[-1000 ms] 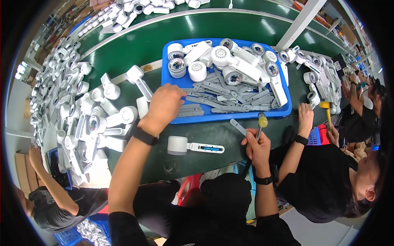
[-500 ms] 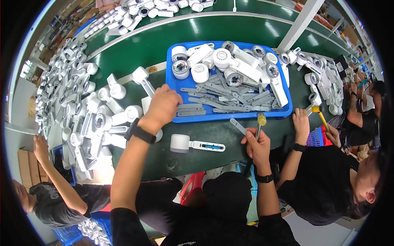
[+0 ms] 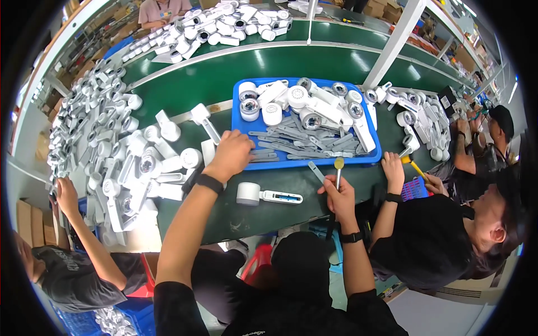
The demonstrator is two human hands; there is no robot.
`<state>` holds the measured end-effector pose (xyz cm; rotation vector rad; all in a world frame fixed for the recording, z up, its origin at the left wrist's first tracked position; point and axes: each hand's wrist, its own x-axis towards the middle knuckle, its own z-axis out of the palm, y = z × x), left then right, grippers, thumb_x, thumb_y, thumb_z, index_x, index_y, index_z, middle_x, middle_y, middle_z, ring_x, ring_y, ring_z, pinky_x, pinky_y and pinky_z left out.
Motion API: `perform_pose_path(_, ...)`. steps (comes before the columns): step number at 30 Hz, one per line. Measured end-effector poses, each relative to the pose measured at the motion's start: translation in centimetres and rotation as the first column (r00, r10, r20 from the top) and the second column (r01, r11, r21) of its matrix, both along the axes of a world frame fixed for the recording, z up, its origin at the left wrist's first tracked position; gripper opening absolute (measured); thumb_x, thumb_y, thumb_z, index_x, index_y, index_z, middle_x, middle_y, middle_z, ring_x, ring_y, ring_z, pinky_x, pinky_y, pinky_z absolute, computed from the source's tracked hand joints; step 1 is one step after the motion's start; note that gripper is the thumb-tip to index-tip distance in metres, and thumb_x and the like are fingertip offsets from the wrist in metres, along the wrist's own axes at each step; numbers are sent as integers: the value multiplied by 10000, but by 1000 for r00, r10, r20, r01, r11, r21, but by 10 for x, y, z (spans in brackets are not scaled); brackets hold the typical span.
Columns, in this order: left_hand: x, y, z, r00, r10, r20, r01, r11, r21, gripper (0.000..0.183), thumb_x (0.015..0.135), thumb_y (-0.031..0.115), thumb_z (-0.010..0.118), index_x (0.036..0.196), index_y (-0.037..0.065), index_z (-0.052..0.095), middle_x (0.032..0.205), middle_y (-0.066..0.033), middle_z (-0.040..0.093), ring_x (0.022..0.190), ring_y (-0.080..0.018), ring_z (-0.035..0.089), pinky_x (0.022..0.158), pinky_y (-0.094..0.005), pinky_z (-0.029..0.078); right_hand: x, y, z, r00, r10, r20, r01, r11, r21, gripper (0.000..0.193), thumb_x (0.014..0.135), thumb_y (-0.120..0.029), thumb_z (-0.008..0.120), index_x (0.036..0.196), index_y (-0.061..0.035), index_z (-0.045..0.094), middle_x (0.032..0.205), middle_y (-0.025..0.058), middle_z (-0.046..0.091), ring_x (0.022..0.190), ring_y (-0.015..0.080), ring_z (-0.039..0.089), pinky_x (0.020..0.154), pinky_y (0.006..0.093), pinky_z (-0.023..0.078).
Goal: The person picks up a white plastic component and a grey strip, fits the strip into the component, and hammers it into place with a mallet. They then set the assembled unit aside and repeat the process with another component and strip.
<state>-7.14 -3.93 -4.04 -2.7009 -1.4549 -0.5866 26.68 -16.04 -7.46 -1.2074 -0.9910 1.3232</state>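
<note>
My left hand (image 3: 231, 155) reaches over the near left corner of a blue tray (image 3: 370, 158) and rests on grey flat strips (image 3: 291, 143) lying in it; whether its fingers grip a strip is hidden. My right hand (image 3: 336, 197) holds a screwdriver (image 3: 338, 169) upright, its yellow-capped handle end up, just in front of the tray. A white round-headed device with a blue-lined handle (image 3: 268, 195) lies on the green table (image 3: 224, 213) between my two hands. A loose grey strip (image 3: 315, 171) lies beside the screwdriver.
White device bodies (image 3: 291, 101) fill the tray's far half. A big heap of white parts (image 3: 106, 145) covers the table at left, where a person's hand (image 3: 64, 193) reaches in. Another person in black (image 3: 448, 241) sits at right, one hand (image 3: 392, 168) at the tray's corner. A conveyor belt (image 3: 224, 70) runs behind.
The view shifted slightly. My left hand stays at the tray's near left corner and my right hand keeps the screwdriver upright. The person at left moved a hand up to the heap.
</note>
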Motion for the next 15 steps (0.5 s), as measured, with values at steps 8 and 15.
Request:
perform_pose_path(8, 1, 12, 8, 990, 131, 43, -120, 974, -194, 164, 836, 188, 813, 918, 89, 710, 871, -110, 733, 907, -327, 695, 842, -454, 490, -3, 0, 2, 999, -41, 18, 42, 999, -20, 198, 1046, -149, 676, 1168, 4, 649, 823, 94, 736, 406, 35, 426, 364, 213, 290)
perform_pose_path(15, -5, 6, 25, 964, 230, 135, -200, 958, -203, 228, 845, 289, 834, 886, 87, 735, 763, -138, 728, 775, -368, 716, 713, -477, 553, 3, 1, 4, 1000, -23, 11, 24, 999, -45, 210, 1045, -158, 679, 1175, 5, 648, 823, 93, 733, 405, 34, 422, 366, 212, 290)
